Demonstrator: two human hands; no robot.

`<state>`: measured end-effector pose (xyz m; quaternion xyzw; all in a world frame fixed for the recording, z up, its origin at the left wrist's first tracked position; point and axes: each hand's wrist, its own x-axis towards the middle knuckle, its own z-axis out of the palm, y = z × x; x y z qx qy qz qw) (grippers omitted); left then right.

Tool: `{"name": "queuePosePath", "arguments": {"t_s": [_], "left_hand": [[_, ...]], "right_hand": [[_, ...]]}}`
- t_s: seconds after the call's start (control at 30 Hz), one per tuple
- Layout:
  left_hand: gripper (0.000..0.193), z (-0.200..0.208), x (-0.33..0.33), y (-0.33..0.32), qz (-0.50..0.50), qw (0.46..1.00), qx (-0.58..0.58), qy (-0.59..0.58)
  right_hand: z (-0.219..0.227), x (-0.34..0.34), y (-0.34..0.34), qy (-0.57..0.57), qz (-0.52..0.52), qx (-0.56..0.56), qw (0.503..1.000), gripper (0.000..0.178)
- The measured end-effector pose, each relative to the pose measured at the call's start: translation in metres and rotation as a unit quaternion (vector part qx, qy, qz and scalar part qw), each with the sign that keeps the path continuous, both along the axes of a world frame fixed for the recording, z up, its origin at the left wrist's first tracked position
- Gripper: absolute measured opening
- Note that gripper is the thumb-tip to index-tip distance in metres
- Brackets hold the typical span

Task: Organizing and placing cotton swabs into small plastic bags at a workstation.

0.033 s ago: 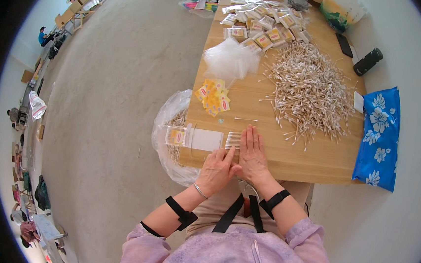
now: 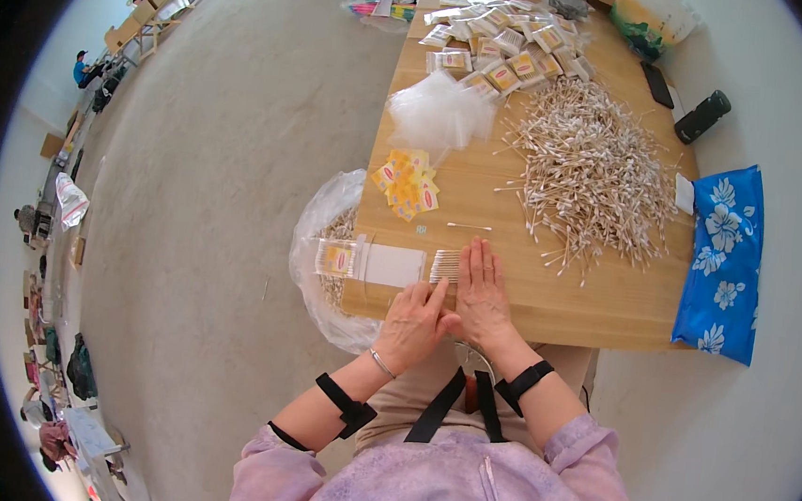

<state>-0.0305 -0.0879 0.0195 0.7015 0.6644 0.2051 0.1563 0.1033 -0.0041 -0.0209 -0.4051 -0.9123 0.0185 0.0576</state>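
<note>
A row of cotton swabs (image 2: 444, 266) lies side by side on the wooden table, near its front edge. My right hand (image 2: 482, 299) rests flat on the tabletop with its fingers stretched out, its edge along the right end of the row. Reaching in from the left, my left hand (image 2: 413, 322) puts its extended index finger to the near side of the swabs; its other fingers are bent and partly hidden. Left of the row lies a flat white piece (image 2: 394, 267), next to a clear bag with a yellow card (image 2: 335, 259). One single swab (image 2: 469, 227) lies beyond my hands.
A large heap of loose swabs (image 2: 596, 172) covers the table's right side. Farther left are yellow cards (image 2: 406, 183), clear bags (image 2: 442, 112) and filled packets (image 2: 506, 47). A plastic sack of swabs (image 2: 306, 314) hangs by the left edge; a blue floral pack (image 2: 725, 267) stands right.
</note>
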Motion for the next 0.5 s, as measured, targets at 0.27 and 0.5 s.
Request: {"name": "queuePosePath", "arguments": {"t_s": [0.27,0.5], "left_hand": [[0.056,-0.0067,-0.0011,0.0025,-0.011,1.000,0.025,-0.006],[0.057,-0.0028,0.0001,0.0018,-0.010,1.000,0.003,0.002]], "right_hand": [[0.0027,0.0021,0.0020,0.042,-0.004,-0.054,0.998,0.099],[0.0022,0.0022,0.0024,0.044,0.002,-0.052,0.998,0.100]]}}
